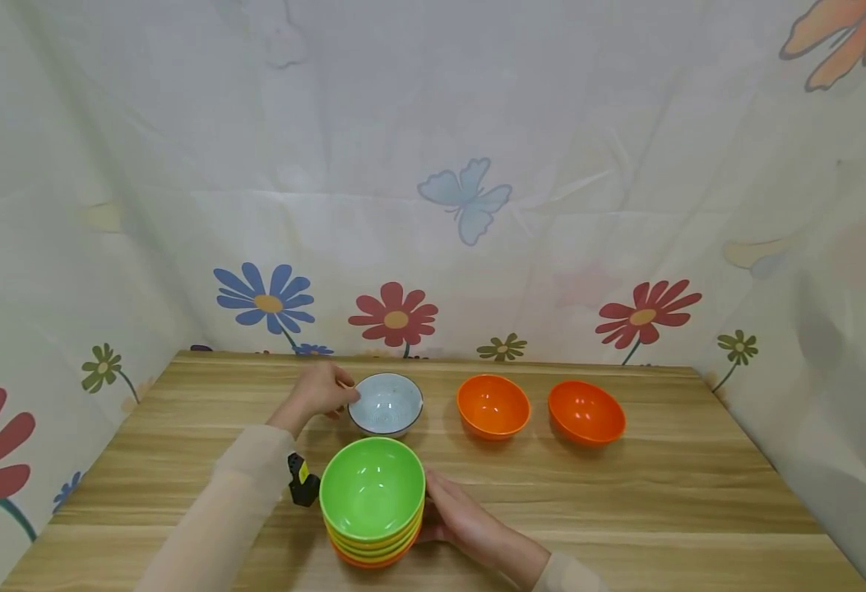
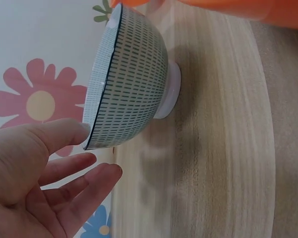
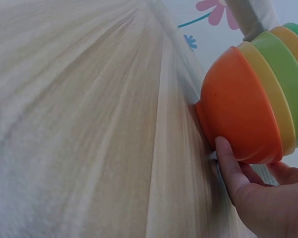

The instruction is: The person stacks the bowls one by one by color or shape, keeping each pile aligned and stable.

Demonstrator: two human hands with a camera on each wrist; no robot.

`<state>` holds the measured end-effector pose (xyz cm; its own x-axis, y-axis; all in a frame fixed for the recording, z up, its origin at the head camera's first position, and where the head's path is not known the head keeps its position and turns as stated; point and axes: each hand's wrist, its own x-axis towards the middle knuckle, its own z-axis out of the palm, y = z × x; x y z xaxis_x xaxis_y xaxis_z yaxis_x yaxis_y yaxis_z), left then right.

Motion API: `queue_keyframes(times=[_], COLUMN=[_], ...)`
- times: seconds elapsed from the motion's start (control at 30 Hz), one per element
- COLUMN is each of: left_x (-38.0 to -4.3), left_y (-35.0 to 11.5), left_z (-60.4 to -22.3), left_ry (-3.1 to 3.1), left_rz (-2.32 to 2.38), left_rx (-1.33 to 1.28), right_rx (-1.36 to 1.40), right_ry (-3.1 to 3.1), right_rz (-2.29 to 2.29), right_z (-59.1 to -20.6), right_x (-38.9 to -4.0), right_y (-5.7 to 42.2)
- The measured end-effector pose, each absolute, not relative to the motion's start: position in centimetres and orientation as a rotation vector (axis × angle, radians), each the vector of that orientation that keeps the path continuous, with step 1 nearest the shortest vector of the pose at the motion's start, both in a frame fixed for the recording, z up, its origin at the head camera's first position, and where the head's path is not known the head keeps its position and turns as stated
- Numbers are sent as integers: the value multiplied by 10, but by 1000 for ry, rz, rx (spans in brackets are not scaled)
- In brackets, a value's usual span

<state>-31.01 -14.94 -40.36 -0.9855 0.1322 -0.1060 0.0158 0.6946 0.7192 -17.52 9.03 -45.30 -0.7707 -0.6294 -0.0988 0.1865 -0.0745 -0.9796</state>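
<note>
A pale bowl (image 1: pixel 386 404) with a dark rim and small green dashes on its outside (image 2: pixel 134 84) stands upright on the table. My left hand (image 1: pixel 321 390) is at its left side, the thumb (image 2: pixel 69 134) touching the rim while the other fingers stay loosely spread, apart from the wall. In front of it stands a stack of nested bowls, a green bowl (image 1: pixel 373 489) on top, yellow and green ones below, and an orange bowl (image 3: pixel 238 109) at the bottom. My right hand (image 1: pixel 465 518) rests against the stack's right side, fingers fairly straight along the orange bowl.
Two orange bowls, one in the middle (image 1: pixel 493 407) and one farther right (image 1: pixel 586 413), stand on the wooden table (image 1: pixel 669 510). A small black device (image 1: pixel 303 481) with a yellow mark is beside my left forearm. Behind the table hangs a flowered cloth (image 1: pixel 551 271).
</note>
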Motion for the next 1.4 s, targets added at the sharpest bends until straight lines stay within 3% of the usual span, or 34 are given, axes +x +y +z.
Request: queue_keyframes(times=[1.4], left_x=[-310], left_y=[-139], left_z=[-411], left_ry=[2728], left_rz=[1205], left_rx=[129], right_rx=[-483], right_ry=[1635], right_rz=[-1913], right_z=[-454], right_x=[-175], right_y=[89])
